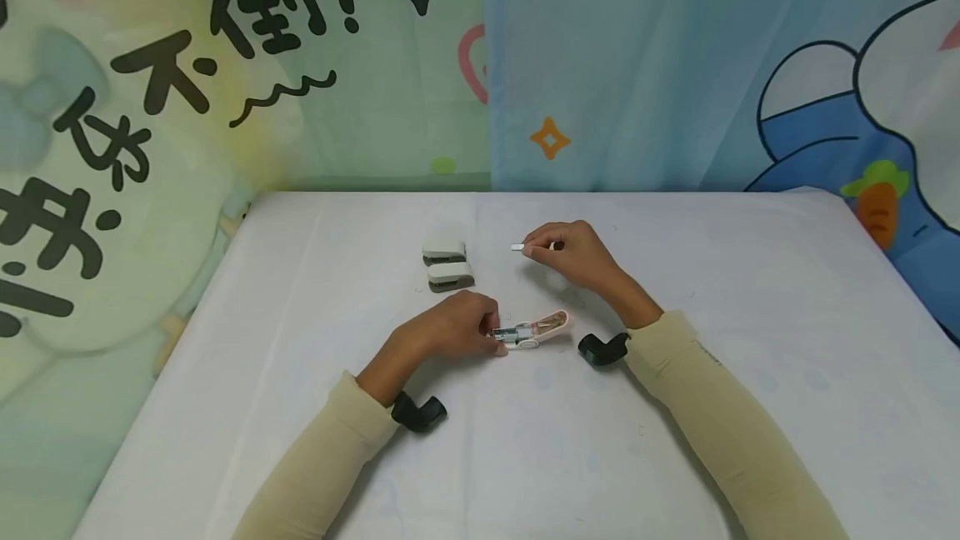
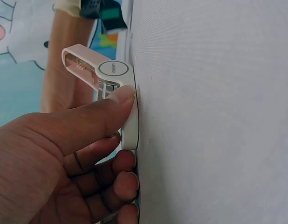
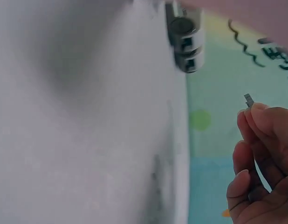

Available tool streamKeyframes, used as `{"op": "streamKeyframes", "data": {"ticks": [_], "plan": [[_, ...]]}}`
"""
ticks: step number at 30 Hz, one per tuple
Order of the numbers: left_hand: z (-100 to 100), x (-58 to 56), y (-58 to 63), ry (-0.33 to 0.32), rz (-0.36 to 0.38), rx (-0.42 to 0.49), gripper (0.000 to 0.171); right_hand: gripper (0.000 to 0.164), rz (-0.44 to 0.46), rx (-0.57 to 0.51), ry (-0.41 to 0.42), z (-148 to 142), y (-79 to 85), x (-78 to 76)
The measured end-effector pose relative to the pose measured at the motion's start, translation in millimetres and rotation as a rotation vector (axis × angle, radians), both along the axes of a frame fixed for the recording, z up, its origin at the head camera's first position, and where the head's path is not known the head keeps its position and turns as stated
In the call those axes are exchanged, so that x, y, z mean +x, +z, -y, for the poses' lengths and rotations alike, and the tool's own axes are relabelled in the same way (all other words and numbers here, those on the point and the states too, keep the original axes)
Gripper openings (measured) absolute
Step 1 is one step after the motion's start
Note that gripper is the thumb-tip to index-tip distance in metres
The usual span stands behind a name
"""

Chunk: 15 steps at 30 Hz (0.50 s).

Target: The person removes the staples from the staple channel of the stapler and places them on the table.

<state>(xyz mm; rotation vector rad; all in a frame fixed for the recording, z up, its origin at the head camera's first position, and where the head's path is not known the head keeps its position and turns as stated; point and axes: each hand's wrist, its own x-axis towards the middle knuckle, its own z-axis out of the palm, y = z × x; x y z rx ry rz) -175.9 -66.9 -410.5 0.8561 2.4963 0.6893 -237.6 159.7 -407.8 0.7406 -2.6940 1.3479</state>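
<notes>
My left hand (image 1: 452, 325) grips a small pink and white stapler (image 1: 553, 323) low on the table, its pink top swung open and tilted up to the right. In the left wrist view the thumb presses on the white side of the stapler (image 2: 130, 128), below its round hinge cap. Farther back, my right hand (image 1: 576, 255) pinches a short strip of staples (image 1: 517, 247) between thumb and fingertips, above the tabletop. One end of the strip (image 3: 248, 99) sticks out past the fingertips in the right wrist view.
Two closed white and grey staplers (image 1: 444, 252) (image 1: 451, 277) lie side by side behind my left hand. A white cloth covers the table (image 1: 480, 457). Printed curtains (image 1: 630, 65) hang along its back edge.
</notes>
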Motion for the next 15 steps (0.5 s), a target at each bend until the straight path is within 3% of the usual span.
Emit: {"op": "streamKeyframes", "data": {"ticks": [5, 15], "plan": [[0.6, 0.9, 0.4, 0.002, 0.004, 0.0, 0.021, 0.015, 0.109, 0.012, -0.018, 7.4, -8.5, -16.2], [1.5, -0.3, -2.1, -0.007, -0.008, 0.01, 0.022, 0.012, 0.198, 0.096, -0.03, 2.5, -23.5, -37.4]]}}
